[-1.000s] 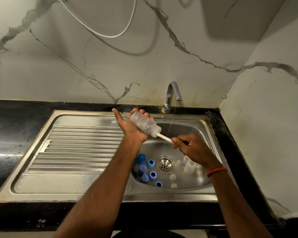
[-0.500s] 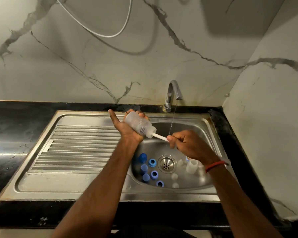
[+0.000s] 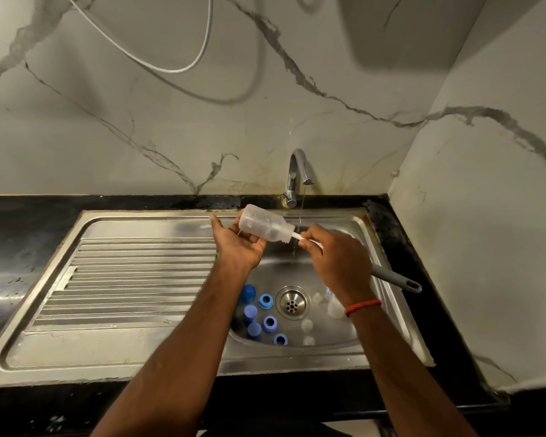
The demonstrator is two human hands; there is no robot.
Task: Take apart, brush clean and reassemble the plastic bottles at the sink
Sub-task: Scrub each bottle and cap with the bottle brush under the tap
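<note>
Down in the sink [image 3: 139,351] by the drain [image 3: 292,302]: blue caps [image 3: 265,301] and some clear bits, partly hidden behind the forearms. Thin trickle from the tap [image 3: 297,171] at the far edge. Holding the clear bottle [image 3: 262,227] tilted over the far side, left hand [image 3: 237,247] curled under it. Gripping the brush [image 3: 394,279] in the right hand [image 3: 338,263], white stem in the bottle's mouth, grey handle pointing right.

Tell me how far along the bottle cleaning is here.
Taking apart looks largely done: blue caps and clear pieces lie loose in the sink basin. In hand: the left hand holds a clear bottle while the right hand holds the brush in its mouth, near the running tap. Left: probably the loose parts, and all reassembly; nothing visible is capped.
</note>
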